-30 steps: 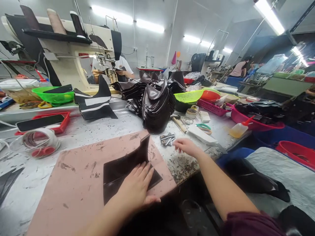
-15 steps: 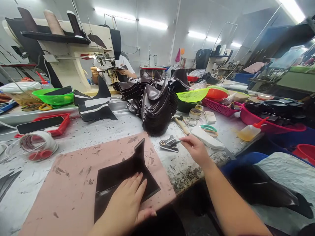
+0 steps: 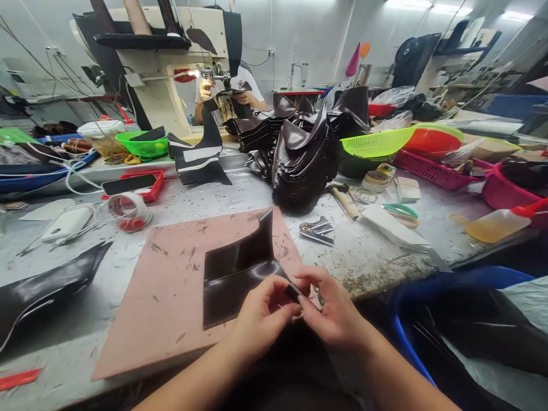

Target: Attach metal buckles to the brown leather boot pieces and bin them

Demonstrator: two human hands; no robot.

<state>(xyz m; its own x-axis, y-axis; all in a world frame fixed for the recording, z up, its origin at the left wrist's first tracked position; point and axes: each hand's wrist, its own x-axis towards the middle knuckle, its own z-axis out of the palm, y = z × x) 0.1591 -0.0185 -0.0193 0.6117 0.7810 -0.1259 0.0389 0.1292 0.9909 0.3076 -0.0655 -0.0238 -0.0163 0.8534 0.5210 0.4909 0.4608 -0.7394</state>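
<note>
A dark brown, shiny leather panel (image 3: 233, 291) lies on a pink board (image 3: 149, 285), with a narrow arm rising at its upper right. Over the panel's right edge, my left hand (image 3: 268, 308) and my right hand (image 3: 331, 308) meet, fingers curled in. Between their fingertips is a small dark leather strip (image 3: 294, 291), gripped from both sides; the fingers partly hide it. Just beyond my right hand sits a little pile of black strips with white edges (image 3: 317, 231).
Stacked brown leather pieces (image 3: 299, 165) stand behind the board. A hammer (image 3: 343, 202), tape rolls, green-handled scissors (image 3: 400, 214) and a glue bottle (image 3: 499, 224) lie to the right. At left are a white cable coil (image 3: 128, 211) and a red tray (image 3: 158, 185). Across the table, a person works at a sewing machine (image 3: 162, 74).
My right hand has come back from the strip pile with a small dark strip. My left hand has lifted off the panel to meet it. The view has shifted left.
</note>
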